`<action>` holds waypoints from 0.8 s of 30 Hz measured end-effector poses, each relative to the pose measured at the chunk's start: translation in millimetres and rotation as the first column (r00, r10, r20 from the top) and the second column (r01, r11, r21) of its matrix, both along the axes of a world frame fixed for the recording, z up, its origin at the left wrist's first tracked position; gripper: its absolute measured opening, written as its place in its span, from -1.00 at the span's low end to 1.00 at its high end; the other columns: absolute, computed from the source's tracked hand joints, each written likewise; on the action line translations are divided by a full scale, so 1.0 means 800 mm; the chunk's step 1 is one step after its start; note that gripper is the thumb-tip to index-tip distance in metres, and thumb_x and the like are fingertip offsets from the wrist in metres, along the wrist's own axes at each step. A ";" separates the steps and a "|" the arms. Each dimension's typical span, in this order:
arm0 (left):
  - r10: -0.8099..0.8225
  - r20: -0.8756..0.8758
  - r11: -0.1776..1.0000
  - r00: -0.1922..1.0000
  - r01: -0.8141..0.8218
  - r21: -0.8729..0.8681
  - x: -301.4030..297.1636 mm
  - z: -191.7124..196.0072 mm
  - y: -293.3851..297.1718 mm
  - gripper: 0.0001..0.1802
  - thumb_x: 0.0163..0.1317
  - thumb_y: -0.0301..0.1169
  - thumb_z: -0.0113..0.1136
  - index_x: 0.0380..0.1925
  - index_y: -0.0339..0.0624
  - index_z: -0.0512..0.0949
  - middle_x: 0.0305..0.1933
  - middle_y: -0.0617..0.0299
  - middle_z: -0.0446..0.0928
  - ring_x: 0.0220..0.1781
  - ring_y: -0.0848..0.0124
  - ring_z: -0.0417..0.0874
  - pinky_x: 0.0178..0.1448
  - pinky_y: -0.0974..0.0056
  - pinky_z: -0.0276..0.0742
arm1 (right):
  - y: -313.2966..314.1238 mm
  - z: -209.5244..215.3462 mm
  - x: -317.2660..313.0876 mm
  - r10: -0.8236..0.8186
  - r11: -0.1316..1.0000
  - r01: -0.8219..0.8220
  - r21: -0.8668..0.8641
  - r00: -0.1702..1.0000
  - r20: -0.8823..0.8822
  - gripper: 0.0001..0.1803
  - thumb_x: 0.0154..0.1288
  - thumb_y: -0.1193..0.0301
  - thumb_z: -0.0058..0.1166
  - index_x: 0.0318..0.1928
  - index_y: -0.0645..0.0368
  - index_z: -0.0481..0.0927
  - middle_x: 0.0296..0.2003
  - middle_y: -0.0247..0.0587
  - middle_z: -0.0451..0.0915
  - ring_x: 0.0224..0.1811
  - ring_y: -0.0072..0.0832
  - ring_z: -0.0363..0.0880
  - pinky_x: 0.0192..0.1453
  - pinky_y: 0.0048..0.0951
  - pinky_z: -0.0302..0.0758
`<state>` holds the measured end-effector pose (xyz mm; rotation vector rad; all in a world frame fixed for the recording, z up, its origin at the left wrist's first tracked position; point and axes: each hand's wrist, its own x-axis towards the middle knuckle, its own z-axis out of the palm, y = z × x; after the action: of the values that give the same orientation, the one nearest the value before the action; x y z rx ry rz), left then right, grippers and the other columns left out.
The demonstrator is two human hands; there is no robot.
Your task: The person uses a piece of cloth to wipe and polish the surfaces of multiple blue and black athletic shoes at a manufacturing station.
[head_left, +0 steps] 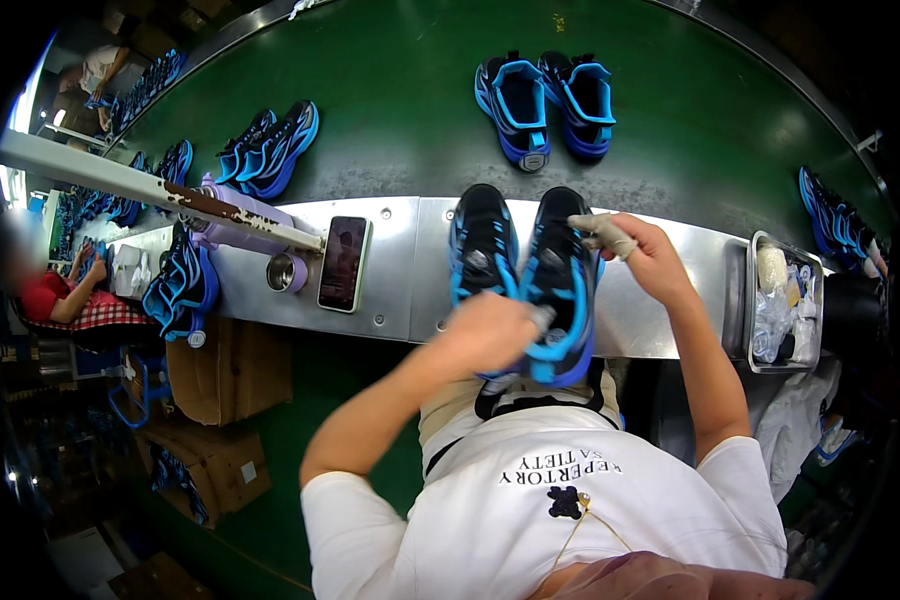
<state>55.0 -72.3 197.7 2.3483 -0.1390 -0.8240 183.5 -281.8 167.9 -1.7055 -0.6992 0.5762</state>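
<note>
Two black and blue sneakers stand side by side in front of me, toes pointing away: a left sneaker [484,240] and a right sneaker [558,270]. They rest on the metal ledge, their heels close to my body. My right hand [630,248], with pale covers on some fingers, has its fingers curled against the outer front side of the right sneaker. Motion smears my left hand [490,332], which is over the heel end of the left sneaker. Its fingertips reach the collar of the right sneaker, and its grip is unclear.
Beyond the metal ledge [395,265] is a green belt [400,100] carrying more sneakers [545,105]. A phone [344,262], a metal cup [286,272] and a purple bottle [245,215] are at left, under a worn metal bar [160,190]. A tray [816,345] of small items sits right. Another person [60,295] works far left.
</note>
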 end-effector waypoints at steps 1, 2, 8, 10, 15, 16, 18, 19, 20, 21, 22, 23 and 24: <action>-0.004 0.238 0.997 0.971 0.023 -0.077 -0.002 -0.008 0.032 -0.58 0.44 -0.16 -0.20 -0.17 -0.21 0.60 -0.27 -0.12 0.61 -0.20 -0.10 0.63 -0.08 -0.06 0.54 | -0.009 -0.001 0.009 -0.017 1.000 0.017 -0.026 1.000 -0.017 -0.69 0.48 0.32 -0.05 0.11 0.10 0.63 -0.22 -0.37 0.61 -0.21 -0.66 0.47 -0.14 -0.61 0.43; 0.009 0.463 0.987 0.886 0.066 -0.146 -0.001 -0.016 0.061 -0.61 0.45 -0.21 -0.19 -0.17 -0.22 0.60 -0.30 -0.14 0.60 -0.21 -0.08 0.63 -0.11 -0.03 0.54 | -0.017 -0.007 0.019 -0.030 0.999 0.030 -0.021 0.999 -0.024 -0.68 0.49 0.30 -0.06 0.11 0.09 0.62 -0.26 -0.38 0.60 -0.23 -0.66 0.46 -0.14 -0.61 0.43; -0.029 0.292 0.882 0.956 -0.113 0.458 0.102 0.032 0.151 -0.62 0.34 -0.22 -0.01 0.02 -0.16 0.59 0.03 -0.09 0.58 0.01 -0.02 0.61 0.06 0.06 0.54 | -0.031 -0.010 0.070 -0.083 0.995 0.083 -0.061 0.997 0.005 -0.68 0.49 0.29 -0.05 0.04 0.19 0.63 -0.30 -0.38 0.59 -0.31 -0.67 0.38 -0.17 -0.61 0.41; 0.201 0.568 0.797 0.798 -0.470 0.378 0.141 0.021 0.190 -0.69 0.28 -0.24 0.04 -0.10 -0.12 0.63 -0.09 -0.07 0.62 -0.08 -0.04 0.62 -0.03 0.00 0.54 | -0.026 -0.015 0.090 -0.141 0.987 0.148 -0.060 0.985 0.102 -0.68 0.47 0.28 -0.02 0.01 0.24 0.63 -0.35 -0.40 0.56 -0.33 -0.66 0.36 -0.18 -0.60 0.40; 0.239 0.844 0.832 0.480 -0.550 0.078 0.216 -0.003 0.151 -0.74 0.16 -0.32 0.11 -0.21 -0.16 0.65 -0.23 -0.02 0.64 -0.12 -0.01 0.63 -0.01 0.04 0.54 | 0.011 0.014 0.133 -0.186 0.875 0.331 -0.354 0.904 0.384 -0.53 0.29 0.33 0.19 0.23 -0.09 0.53 -0.40 -0.20 0.51 -0.40 -0.54 0.40 -0.24 -0.47 0.41; 0.255 0.767 0.924 0.589 -0.381 -0.015 0.222 -0.011 0.121 -0.69 0.17 -0.28 0.13 -0.13 -0.13 0.65 -0.14 -0.03 0.64 -0.05 0.01 0.63 0.07 0.08 0.53 | 0.014 0.009 0.148 -0.190 0.876 0.334 -0.348 0.902 0.388 -0.53 0.29 0.33 0.19 0.23 -0.09 0.53 -0.40 -0.20 0.51 -0.40 -0.54 0.40 -0.24 -0.47 0.41; 0.184 0.660 0.972 0.728 -0.236 -0.011 0.243 -0.056 0.083 -0.54 0.21 -0.18 0.18 0.03 -0.22 0.58 0.09 -0.07 0.57 0.15 0.05 0.56 0.26 0.12 0.44 | 0.027 -0.018 0.180 -0.052 0.839 0.349 -0.417 0.815 0.577 -0.38 0.23 0.24 0.25 0.31 -0.20 0.41 -0.42 -0.13 0.52 -0.38 -0.32 0.49 -0.22 -0.29 0.45; 0.134 0.619 0.974 0.774 -0.218 0.062 0.255 -0.085 0.067 -0.44 0.19 -0.21 0.19 0.17 -0.26 0.47 0.21 -0.07 0.49 0.23 0.06 0.49 0.32 0.14 0.38 | 0.029 -0.036 0.195 0.001 0.819 0.350 -0.455 0.792 0.611 -0.27 0.17 0.20 0.28 0.36 -0.26 0.33 -0.41 -0.09 0.52 -0.32 -0.15 0.53 -0.15 -0.17 0.46; 0.183 0.658 0.967 0.730 -0.254 0.013 0.261 -0.127 0.052 -0.43 0.19 -0.25 0.21 0.17 -0.26 0.43 0.22 -0.08 0.45 0.23 0.02 0.47 0.32 0.12 0.37 | 0.031 -0.052 0.202 0.013 0.822 0.370 -0.433 0.747 0.664 -0.42 0.19 0.23 0.26 0.24 -0.11 0.45 -0.35 -0.01 0.58 -0.28 -0.13 0.57 -0.13 -0.19 0.48; 0.292 0.564 0.941 0.773 -0.338 -0.025 0.259 -0.129 0.036 -0.47 0.17 -0.28 0.22 0.11 -0.27 0.42 0.17 -0.10 0.44 0.19 -0.03 0.46 0.28 0.09 0.39 | 0.030 -0.079 0.217 -0.046 0.875 0.337 -0.348 0.772 0.634 -0.52 0.19 0.26 0.25 0.13 -0.02 0.51 -0.33 0.01 0.60 -0.27 -0.12 0.58 -0.13 -0.19 0.48; 0.399 0.571 0.899 0.717 -0.428 -0.091 0.258 -0.128 0.034 -0.58 0.14 -0.30 0.23 -0.04 -0.28 0.48 0.03 -0.11 0.49 0.10 -0.04 0.50 0.20 0.05 0.42 | 0.038 -0.093 0.228 -0.088 0.923 0.291 -0.254 0.798 0.597 -0.61 0.19 0.29 0.24 0.03 0.07 0.56 -0.31 0.04 0.62 -0.26 -0.10 0.60 -0.14 -0.20 0.48; 0.378 0.577 0.908 0.724 -0.410 -0.080 0.250 -0.118 0.038 -0.65 0.14 -0.32 0.23 -0.10 -0.26 0.51 -0.06 -0.10 0.54 0.03 -0.04 0.54 0.12 0.05 0.46 | 0.051 -0.054 0.203 -0.113 0.887 0.302 -0.348 0.875 0.472 -0.76 0.21 0.33 0.21 -0.17 0.18 0.59 -0.32 0.04 0.64 -0.28 -0.08 0.61 -0.17 -0.20 0.48; 0.356 0.582 0.917 0.731 -0.392 -0.070 0.242 -0.106 0.042 -0.70 0.13 -0.34 0.23 -0.17 -0.25 0.55 -0.14 -0.08 0.58 -0.04 -0.04 0.58 0.05 0.06 0.49 | 0.054 -0.050 0.193 -0.089 0.912 0.276 -0.304 0.856 0.510 -0.80 0.21 0.34 0.20 -0.23 0.18 0.62 -0.44 -0.03 0.63 -0.37 -0.14 0.58 -0.23 -0.26 0.47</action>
<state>249.0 -38.6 112.9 2.4903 0.1095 0.1189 337.9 -238.9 127.6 -2.2855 -0.7975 0.1307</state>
